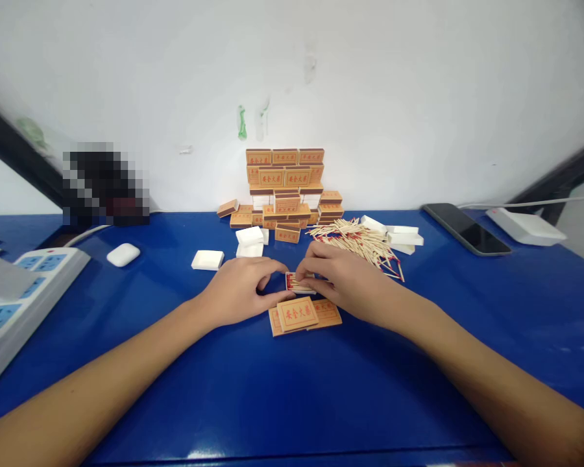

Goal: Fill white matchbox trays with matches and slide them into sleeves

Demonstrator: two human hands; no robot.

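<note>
A small white matchbox tray [305, 291] filled with red-headed matchsticks [293, 283] lies between my hands on the blue table. My left hand [246, 288] curves around the tray's left end, thumb at the near side and fingers at the far side. Over its right part, my right hand [338, 272] is closed, with bent fingertips on the matchsticks; what exactly they pinch is partly hidden. Just nearer to me lie orange matchbox sleeves [298, 314], one overlapping the others. Beyond my right hand spreads a heap of loose matchsticks [357, 241].
Orange matchboxes [285, 175] are stacked against the wall. White empty trays lie at left [207, 260] and right [403, 235]. A phone [467, 229] and white box [525, 227] are far right. A white earbud case [123, 255] and power strip [24, 292] stand left.
</note>
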